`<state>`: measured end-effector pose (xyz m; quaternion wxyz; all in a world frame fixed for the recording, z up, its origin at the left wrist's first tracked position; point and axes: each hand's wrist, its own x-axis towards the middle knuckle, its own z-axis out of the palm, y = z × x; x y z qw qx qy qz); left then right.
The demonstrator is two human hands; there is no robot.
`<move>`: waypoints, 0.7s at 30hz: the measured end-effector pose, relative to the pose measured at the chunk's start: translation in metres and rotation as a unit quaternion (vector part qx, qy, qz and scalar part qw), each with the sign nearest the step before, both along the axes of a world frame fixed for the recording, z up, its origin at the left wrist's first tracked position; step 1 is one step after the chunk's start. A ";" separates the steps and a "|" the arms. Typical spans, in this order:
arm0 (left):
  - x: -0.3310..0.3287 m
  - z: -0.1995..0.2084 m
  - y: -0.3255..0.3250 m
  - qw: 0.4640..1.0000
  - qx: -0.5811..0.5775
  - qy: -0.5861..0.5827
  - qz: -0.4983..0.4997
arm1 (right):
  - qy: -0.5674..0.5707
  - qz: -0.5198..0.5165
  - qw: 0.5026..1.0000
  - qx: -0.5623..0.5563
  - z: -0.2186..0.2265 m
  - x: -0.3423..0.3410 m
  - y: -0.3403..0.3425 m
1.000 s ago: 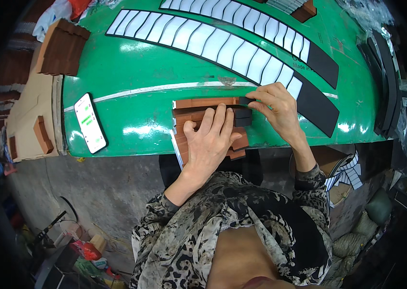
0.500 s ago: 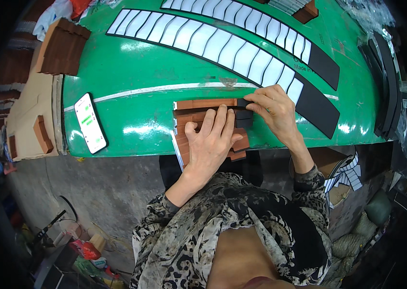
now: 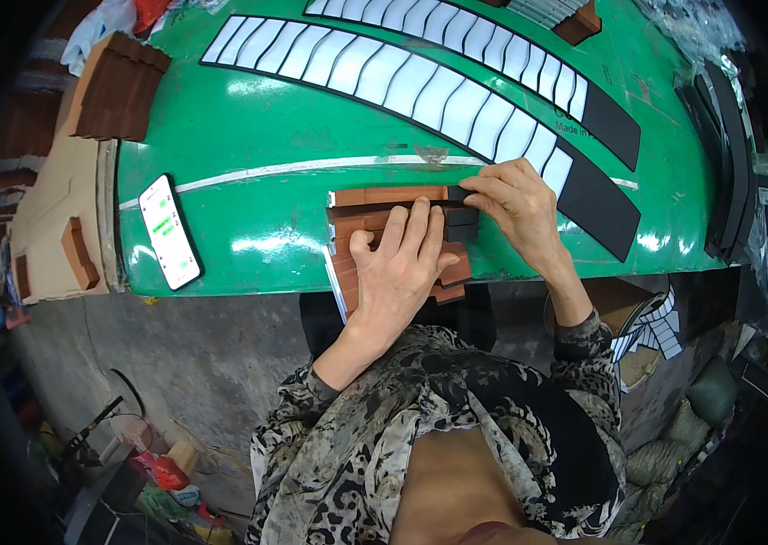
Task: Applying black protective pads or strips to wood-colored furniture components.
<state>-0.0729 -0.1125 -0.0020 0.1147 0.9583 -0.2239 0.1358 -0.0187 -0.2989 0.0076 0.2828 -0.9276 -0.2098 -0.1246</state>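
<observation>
Brown strips point(image 3: 388, 196) under L hand point(image 3: 395, 265) (blk ends point(image 3: 462, 218)).

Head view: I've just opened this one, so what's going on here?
A person is working on brown pieces lying side by side at the table's near edge. The left hand rests across them, fingers spread. The right hand has its fingers at the black end of the farthest piece; whether they grip it is unclear. A lit phone lies to the left.

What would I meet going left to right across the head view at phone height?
Cardboard sheet, lit smartphone, left hand, right hand, stacked black curved strips.
</observation>
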 end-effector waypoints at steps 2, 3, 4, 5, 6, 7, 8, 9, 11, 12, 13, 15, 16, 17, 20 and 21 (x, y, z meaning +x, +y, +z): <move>-0.001 0.000 0.000 1.000 -0.003 0.003 0.003 | 0.001 0.000 1.000 0.002 -0.001 0.000 0.000; -0.001 0.000 0.000 1.000 -0.003 0.003 0.002 | 0.001 0.000 1.000 0.007 -0.001 0.000 0.000; -0.001 -0.001 0.000 1.000 -0.003 0.004 0.002 | 0.000 0.000 1.000 0.012 -0.001 0.000 0.000; -0.001 -0.001 0.000 1.000 -0.003 0.004 0.002 | 0.000 0.000 1.000 0.012 -0.002 0.000 0.000; -0.001 0.000 0.000 1.000 -0.004 0.004 0.001 | 0.010 -0.001 1.000 0.023 -0.003 0.000 0.000; 0.000 0.000 0.000 1.000 -0.005 0.007 0.001 | 0.019 -0.002 0.999 0.034 -0.004 0.000 -0.001; 0.000 0.001 0.000 1.000 -0.006 0.010 0.001 | 0.019 -0.004 0.999 0.033 -0.006 -0.001 -0.002; 0.000 0.000 0.000 1.000 -0.006 0.010 -0.001 | 0.038 0.003 0.998 0.046 -0.009 -0.001 -0.005; 0.000 0.000 0.000 1.000 -0.009 0.011 -0.001 | 0.056 0.009 0.997 0.059 -0.011 -0.001 -0.011; 0.001 -0.001 0.000 1.000 -0.009 0.011 -0.002 | 0.083 -0.017 0.989 0.124 -0.011 0.000 -0.015; 0.001 -0.001 0.000 1.000 -0.007 0.007 -0.004 | 0.108 -0.043 0.975 0.187 -0.011 0.000 -0.019; 0.001 -0.001 0.000 1.000 -0.007 0.003 -0.008 | 0.112 -0.059 0.975 0.181 -0.011 -0.001 -0.026; 0.001 0.000 0.000 1.000 -0.006 0.005 -0.006 | 0.114 -0.045 0.980 0.159 -0.011 -0.002 -0.026; 0.001 0.000 0.001 1.000 -0.005 0.006 -0.004 | 0.117 -0.032 0.983 0.137 -0.011 -0.003 -0.026; 0.001 -0.001 0.000 1.000 -0.009 0.003 -0.007 | 0.098 -0.007 0.986 0.131 -0.019 -0.005 -0.019; 0.001 -0.001 0.001 1.000 -0.008 0.002 -0.007 | 0.095 -0.003 0.987 0.127 -0.021 -0.005 -0.017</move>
